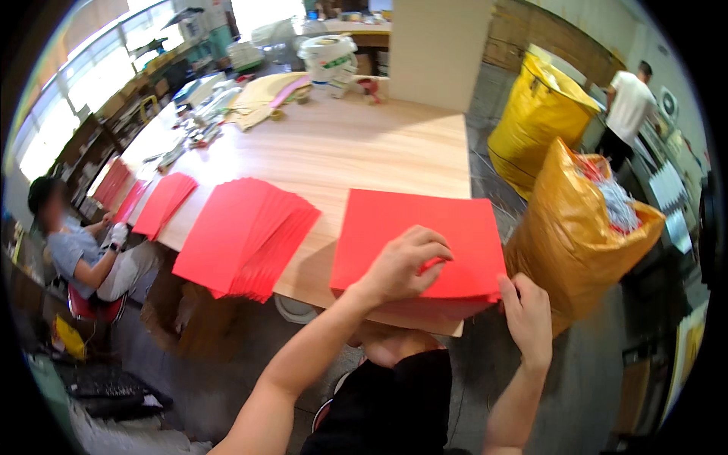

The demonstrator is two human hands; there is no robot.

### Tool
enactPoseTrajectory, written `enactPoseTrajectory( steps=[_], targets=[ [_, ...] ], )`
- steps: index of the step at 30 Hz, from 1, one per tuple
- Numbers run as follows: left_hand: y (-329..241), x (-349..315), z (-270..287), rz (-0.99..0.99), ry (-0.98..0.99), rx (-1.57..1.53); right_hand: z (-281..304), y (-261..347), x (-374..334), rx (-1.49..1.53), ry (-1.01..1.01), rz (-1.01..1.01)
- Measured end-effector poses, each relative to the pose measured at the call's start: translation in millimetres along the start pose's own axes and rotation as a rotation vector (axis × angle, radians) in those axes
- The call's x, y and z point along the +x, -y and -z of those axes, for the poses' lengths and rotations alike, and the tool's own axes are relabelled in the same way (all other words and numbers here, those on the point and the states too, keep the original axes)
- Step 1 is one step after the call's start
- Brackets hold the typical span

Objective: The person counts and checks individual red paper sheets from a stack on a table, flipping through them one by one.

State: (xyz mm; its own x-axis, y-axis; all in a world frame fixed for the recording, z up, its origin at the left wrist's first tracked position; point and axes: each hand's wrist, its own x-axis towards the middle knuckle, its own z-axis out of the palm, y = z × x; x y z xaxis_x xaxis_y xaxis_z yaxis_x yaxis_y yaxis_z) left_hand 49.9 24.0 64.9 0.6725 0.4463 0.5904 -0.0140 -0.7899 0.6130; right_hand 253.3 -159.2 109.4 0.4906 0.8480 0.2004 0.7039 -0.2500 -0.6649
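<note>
A thick stack of red paper sheets (409,220) lies at the table's front right, its near edge facing me. My left hand (406,269) rests over the top sheet with loosely bent fingers; red shows between its thumb and fingers, and I see nothing held. At the near right corner of the stack, my right hand (527,315) has its thumb and a finger closed on the sheets' edge. How many sheets it pinches I cannot tell. Left of this stack lies a fanned pile of red sheets (243,235).
A smaller red pile (165,201) lies farther left, near a seated person (87,250) with a gloved hand. Beside the table's right edge stand an orange sack (580,235) of scraps and a yellow sack (538,121). A white bucket (328,59) sits at the back.
</note>
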Motion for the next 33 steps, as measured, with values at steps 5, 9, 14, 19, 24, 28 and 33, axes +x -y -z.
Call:
enactPoseTrajectory(
  steps=[5, 9, 14, 19, 24, 28, 33],
  targets=[
    [4.9, 5.1, -3.1, 0.059, 0.065, -0.049, -47.6, 11.6, 5.3, 0.102, -0.265, 0.133],
    [-0.6, 6.4, 1.1, 0.09, 0.078, -0.09, -36.1, 7.8, 11.8, 1.305, -0.01, -0.287],
    [-2.7, 7.9, 3.1, 0.069, 0.127, -0.063, -48.6, 11.6, 18.2, 0.583, -0.206, -0.012],
    [-5.5, 10.3, 7.3, -0.025, 0.169, -0.059, -32.6, 18.5, 20.1, 1.212, -0.011, -0.325],
    [-5.0, 5.7, 7.1, 0.077, 0.156, -0.132, -33.5, 14.8, 21.2, 1.228, -0.002, -0.322],
    [-2.3, 6.1, 8.6, 0.092, 0.179, -0.154, -31.4, 10.6, 20.2, 1.202, 0.032, -0.292],
    [-4.6, 6.5, 7.2, 0.183, 0.147, -0.212, -29.2, 15.0, 18.8, 1.213, 0.017, -0.259]
  ],
)
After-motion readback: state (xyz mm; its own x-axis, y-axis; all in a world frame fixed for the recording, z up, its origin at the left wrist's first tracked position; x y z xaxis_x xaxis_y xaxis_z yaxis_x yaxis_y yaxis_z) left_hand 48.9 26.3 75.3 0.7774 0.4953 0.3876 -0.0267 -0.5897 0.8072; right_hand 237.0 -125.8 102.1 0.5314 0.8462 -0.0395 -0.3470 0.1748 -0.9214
